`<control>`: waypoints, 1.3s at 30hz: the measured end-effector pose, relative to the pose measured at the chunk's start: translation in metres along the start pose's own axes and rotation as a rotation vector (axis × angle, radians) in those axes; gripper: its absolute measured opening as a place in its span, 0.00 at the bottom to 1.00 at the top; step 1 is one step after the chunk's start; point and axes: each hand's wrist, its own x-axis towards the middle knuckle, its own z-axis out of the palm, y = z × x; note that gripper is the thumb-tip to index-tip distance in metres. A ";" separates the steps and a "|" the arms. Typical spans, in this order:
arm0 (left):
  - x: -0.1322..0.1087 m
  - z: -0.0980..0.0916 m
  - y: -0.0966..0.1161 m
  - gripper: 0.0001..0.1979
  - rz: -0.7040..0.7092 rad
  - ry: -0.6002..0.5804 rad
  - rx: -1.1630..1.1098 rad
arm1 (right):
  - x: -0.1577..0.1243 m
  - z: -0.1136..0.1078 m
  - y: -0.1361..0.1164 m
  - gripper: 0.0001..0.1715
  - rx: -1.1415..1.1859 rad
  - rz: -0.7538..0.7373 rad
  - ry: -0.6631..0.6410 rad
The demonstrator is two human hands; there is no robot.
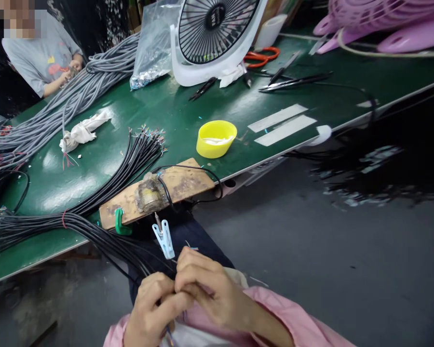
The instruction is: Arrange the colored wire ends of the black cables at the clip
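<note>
The black cable (155, 270) is sitting low in the picture, over the person's lap, pinched between both hands just off the near edge of the green table (104, 159). The left hand (152, 308) is curling narrow around it, thumb and fingers closing on the cable's body, seemingly steadying it, while the right hand (206, 289) is folding over the top with its fingertips bunching tight at the cable's end, where thin coloured wires are just peeking out; exactly what those fingertips are doing to the wires is hidden. The cable is trailing back into a bundle of black cables (94, 226) draping off the table edge, likely so one can be drawn out at a time. A pale blue clothespin (163, 238) is hanging right above the hands, below a worn wooden board (183, 185) clamped at the table edge with a crusted metal block (150, 193) on it, all within easy reach. Further out, a yellow bowl (216, 139) is resting near the board, a white rag (81, 131) is lying beside a spread of grey cables (75, 91), and a white desk fan (215, 38) is facing the seat. At the far corner, another person (43, 53) in a grey shirt is handling those grey cables.
</note>
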 end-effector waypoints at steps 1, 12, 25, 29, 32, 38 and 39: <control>0.002 -0.002 0.001 0.15 0.003 -0.017 0.015 | 0.001 -0.003 -0.003 0.16 -0.126 -0.057 -0.037; -0.013 -0.007 -0.004 0.14 -0.031 0.009 0.043 | 0.004 -0.010 0.000 0.12 -0.154 -0.092 0.006; 0.003 -0.009 0.000 0.03 -0.298 -0.027 -0.138 | 0.005 -0.018 -0.009 0.19 -0.603 -0.316 -0.173; 0.008 -0.011 0.000 0.05 -0.408 -0.007 -0.286 | 0.012 -0.021 -0.001 0.20 -0.416 -0.183 -0.205; 0.008 -0.010 -0.001 0.06 -0.450 0.024 -0.350 | 0.019 -0.022 0.014 0.17 -0.171 0.031 -0.060; 0.010 -0.007 -0.004 0.05 -0.467 0.130 -0.376 | 0.041 -0.001 0.034 0.34 0.484 0.501 0.028; 0.011 -0.007 -0.004 0.05 -0.463 0.143 -0.371 | 0.045 0.004 0.035 0.36 0.595 0.565 0.025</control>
